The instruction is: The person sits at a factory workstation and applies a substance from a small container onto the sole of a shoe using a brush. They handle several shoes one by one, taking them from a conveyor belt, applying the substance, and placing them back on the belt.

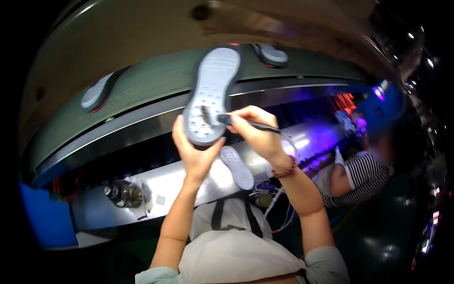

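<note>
My left hand (pixel 195 156) grips a pale shoe sole (pixel 215 78) with a dark rim by its near, rounded end, thumb and fingers on opposite edges. The sole is held up with its dimpled, pale face toward me, and a dark patch (pixel 205 114) shows on it. In my right hand (pixel 259 136) is a slim, dark-handled brush-like tool (pixel 261 126), pinched between thumb and fingers. Its tip is at the sole's face beside the dark patch; blur hides whether it touches. Below, a second pale sole (pixel 237 168) lies on the metal shelf (pixel 177 182).
Beyond my hands, a green conveyor belt (pixel 156 78) carries more soles, one at left (pixel 96 92) and one at right (pixel 273 54), under a metal hood (pixel 142 35). A dark bottle-like container (pixel 124 194) stands on the shelf. A person in a striped top (pixel 364 173) sits at right near purple light.
</note>
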The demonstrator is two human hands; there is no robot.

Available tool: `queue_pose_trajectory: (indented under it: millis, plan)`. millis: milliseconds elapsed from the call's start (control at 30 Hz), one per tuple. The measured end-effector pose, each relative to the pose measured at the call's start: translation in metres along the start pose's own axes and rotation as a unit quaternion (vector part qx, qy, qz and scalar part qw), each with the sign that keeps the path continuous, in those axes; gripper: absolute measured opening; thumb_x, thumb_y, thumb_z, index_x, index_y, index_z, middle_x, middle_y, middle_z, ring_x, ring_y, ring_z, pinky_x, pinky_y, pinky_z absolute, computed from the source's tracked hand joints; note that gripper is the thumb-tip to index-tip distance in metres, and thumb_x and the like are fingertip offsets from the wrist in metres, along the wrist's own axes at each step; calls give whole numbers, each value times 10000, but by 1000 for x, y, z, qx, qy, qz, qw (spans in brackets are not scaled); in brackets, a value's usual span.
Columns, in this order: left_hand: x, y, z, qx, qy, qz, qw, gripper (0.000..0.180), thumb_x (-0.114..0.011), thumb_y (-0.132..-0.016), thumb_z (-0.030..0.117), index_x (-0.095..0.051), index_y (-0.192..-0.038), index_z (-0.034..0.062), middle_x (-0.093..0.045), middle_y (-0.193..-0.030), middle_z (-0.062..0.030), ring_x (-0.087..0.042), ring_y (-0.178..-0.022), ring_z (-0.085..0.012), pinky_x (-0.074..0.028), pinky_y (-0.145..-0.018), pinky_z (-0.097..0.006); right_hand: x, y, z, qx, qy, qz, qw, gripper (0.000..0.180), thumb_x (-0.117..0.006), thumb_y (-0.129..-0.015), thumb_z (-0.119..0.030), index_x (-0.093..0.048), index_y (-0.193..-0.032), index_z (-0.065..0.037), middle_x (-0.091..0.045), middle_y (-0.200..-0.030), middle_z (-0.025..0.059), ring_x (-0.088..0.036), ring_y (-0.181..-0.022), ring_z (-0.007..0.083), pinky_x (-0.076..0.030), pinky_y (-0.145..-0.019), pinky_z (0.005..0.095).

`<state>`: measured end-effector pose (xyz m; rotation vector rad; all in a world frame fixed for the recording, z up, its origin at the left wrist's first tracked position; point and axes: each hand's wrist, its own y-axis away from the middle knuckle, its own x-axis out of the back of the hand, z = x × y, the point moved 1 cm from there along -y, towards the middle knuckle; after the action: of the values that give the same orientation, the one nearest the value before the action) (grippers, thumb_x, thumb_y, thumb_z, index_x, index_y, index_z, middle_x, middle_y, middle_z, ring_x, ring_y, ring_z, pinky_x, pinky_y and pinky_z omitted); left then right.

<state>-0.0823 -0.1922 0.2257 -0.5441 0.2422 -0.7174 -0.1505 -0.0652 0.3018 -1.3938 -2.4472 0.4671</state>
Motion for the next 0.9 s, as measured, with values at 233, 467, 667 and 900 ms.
queue_pose_trajectory:
  millis: [233, 467, 667, 900]
  plan:
    - [2, -17, 20, 53, 118, -19, 991, 818, -748, -593, 80, -270, -1248, -32, -383, -1177, -135, -391, -1094, -212, -282, -952, -317, 37, 13, -48, 182, -69, 170, 966, 166, -545, -807, -37, -545, -959, 29, -597, -919, 93, -571, -757, 80, -481, -705, 213]
    - [-39, -77, 26, 28, 143, 56, 988, 732, -710, -682, 130, -279, -1236, -77, -406, -1170, -146, -423, -1066, -216, -316, -933, -318, 91, 114, -14, 10, -50, 240, 969, 171, -521, -820, -39, -550, -970, 39, -584, -939, 109, -581, -796, 107, -481, -730, 207]
    - [-82, -144, 30, 147, -98, -54, 983, 969, -661, -674, 453, -128, -1300, -59, -177, -1334, -233, -234, -1224, -299, -284, -966, -379, 109, 190, -6, -144, -35, 165, 975, 214, -593, -776, -75, -586, -969, 18, -614, -880, 76, -564, -743, 72, -447, -674, 182]
    - [-98, 25, 16, 84, 70, -432, 895, 101, -534, -814, 61, -593, -847, -15, -605, -714, -76, -552, -558, -99, -435, -489, -201, 105, 280, 32, -297, 28, 109, 948, 201, -640, -732, -90, -612, -914, -9, -621, -859, 50, -554, -795, 84, -441, -722, 218]
